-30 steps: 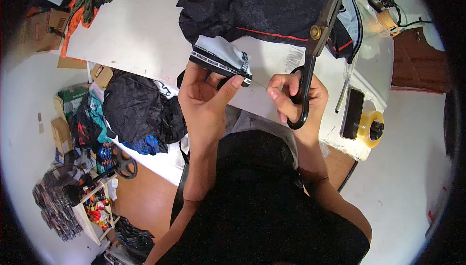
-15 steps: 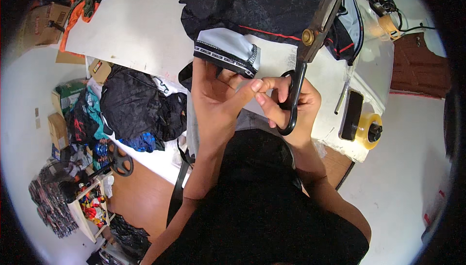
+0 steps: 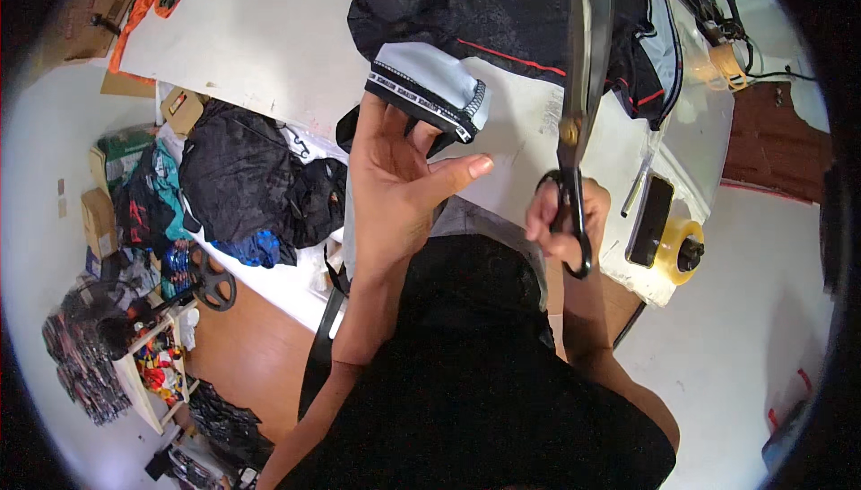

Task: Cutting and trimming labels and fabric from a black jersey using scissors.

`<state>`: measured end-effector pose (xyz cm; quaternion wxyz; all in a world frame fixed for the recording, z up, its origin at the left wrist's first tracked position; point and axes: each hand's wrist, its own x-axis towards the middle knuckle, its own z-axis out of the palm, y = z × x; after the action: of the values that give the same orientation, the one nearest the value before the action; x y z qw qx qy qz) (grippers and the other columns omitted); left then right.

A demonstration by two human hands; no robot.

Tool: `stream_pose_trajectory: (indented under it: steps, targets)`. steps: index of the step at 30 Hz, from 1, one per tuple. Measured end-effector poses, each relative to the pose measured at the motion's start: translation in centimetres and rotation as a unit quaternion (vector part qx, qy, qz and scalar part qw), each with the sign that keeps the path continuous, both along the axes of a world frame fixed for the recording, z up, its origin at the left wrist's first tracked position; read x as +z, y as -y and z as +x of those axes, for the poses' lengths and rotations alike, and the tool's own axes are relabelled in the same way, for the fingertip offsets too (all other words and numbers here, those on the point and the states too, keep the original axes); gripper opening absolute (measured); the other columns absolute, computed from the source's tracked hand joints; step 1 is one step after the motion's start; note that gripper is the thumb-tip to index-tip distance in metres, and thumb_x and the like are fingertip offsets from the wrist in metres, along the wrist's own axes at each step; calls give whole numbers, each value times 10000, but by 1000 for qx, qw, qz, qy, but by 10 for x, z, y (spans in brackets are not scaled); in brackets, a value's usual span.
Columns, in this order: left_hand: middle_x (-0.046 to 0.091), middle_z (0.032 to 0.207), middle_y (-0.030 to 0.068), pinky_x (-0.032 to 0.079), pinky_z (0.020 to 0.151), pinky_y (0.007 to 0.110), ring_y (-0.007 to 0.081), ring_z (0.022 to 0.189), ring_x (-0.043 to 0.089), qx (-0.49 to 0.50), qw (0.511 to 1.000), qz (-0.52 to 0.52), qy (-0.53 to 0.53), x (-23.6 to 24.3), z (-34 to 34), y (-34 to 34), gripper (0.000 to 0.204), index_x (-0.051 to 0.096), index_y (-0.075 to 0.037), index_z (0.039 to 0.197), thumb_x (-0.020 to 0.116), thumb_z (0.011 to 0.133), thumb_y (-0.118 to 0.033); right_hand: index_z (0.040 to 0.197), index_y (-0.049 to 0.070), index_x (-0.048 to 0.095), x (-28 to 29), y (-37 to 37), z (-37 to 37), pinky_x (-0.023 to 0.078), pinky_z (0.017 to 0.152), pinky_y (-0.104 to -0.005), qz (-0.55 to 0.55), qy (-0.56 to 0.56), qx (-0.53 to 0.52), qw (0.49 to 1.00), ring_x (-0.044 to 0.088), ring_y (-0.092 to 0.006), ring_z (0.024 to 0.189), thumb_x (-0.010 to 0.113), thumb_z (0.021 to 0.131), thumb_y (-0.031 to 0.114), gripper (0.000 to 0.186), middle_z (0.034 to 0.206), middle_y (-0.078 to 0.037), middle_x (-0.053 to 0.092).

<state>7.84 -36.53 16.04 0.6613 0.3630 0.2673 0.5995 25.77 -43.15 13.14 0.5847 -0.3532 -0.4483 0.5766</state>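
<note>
Fabric piece (image 3: 426, 86), pale grey with a dark edging band, sat on the fingers of the left hand (image 3: 395, 185), above the table (image 3: 260, 33) and near the lower edge of a dark garment (image 3: 511, 15). Those fingers held the piece, but the thumb stood out sideways, clear of it; how firm the hold was could not be told. The right hand (image 3: 594, 212) was curled around the black handles of large scissors (image 3: 574, 122), whose blades pointed away from the person. Whether its fingertips also pinched a thread was too blurred to tell.

The likeliest trouble was a slip: with no thumb pressing on it, the piece could have slid or twisted under a light tug. The long blades reached across the view of the garment, so, had they dipped, a tip might have snagged or nicked that cloth; their height above it was unclear. Bringing the right hand close with the scissors in it could also have swung metal toward the bare left thumb, or the band's stitching.
</note>
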Motion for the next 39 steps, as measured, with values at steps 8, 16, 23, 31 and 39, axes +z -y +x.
stream_pose_trajectory:
  steps: [8, 16, 23, 31, 39]
  targets:
    - [471, 1250, 184, 569, 824, 353, 276, 1138, 511, 7, 999, 12, 33, 3, -16, -13, 831, 318, 5, 1341, 663, 619, 230, 592, 50, 542, -16, 47, 45, 386, 377, -220, -86, 54, 119, 988, 512, -109, 398, 850, 577, 432, 492, 506, -28, 541]
    - [455, 1269, 194, 579, 805, 366, 298, 1160, 501, -24, 997, 29, 73, 12, -14, -13, 859, 270, 30, 1352, 661, 615, 235, 502, 70, 478, -10, 42, 44, 271, 319, -204, -99, 112, 168, 974, 423, -83, 317, 743, 488, 707, 690, 408, 7, 451]
    - [444, 1282, 201, 587, 779, 383, 307, 1159, 500, -25, 995, 15, 92, 15, -15, -8, 868, 267, 33, 1351, 669, 608, 232, 461, 88, 432, -11, 36, 41, 250, 324, -211, -69, 130, 158, 976, 392, -74, 310, 694, 485, 743, 706, 392, 33, 406]
    - [461, 1266, 208, 585, 793, 382, 311, 1151, 509, -27, 995, 14, 97, 13, -17, -9, 879, 267, 31, 1355, 670, 600, 232, 708, 54, 497, -33, 50, 59, 288, 344, -220, -20, 91, 166, 982, 439, -95, 366, 782, 524, 601, 644, 478, 5, 466]
    - [471, 1246, 220, 579, 806, 394, 313, 1148, 512, -15, 992, 11, 121, 14, -17, -6, 861, 263, 43, 1351, 663, 612, 232, 753, -4, 526, -34, 49, 62, 240, 307, -225, -20, 86, 187, 978, 374, -92, 349, 785, 458, 605, 724, 489, -6, 440]
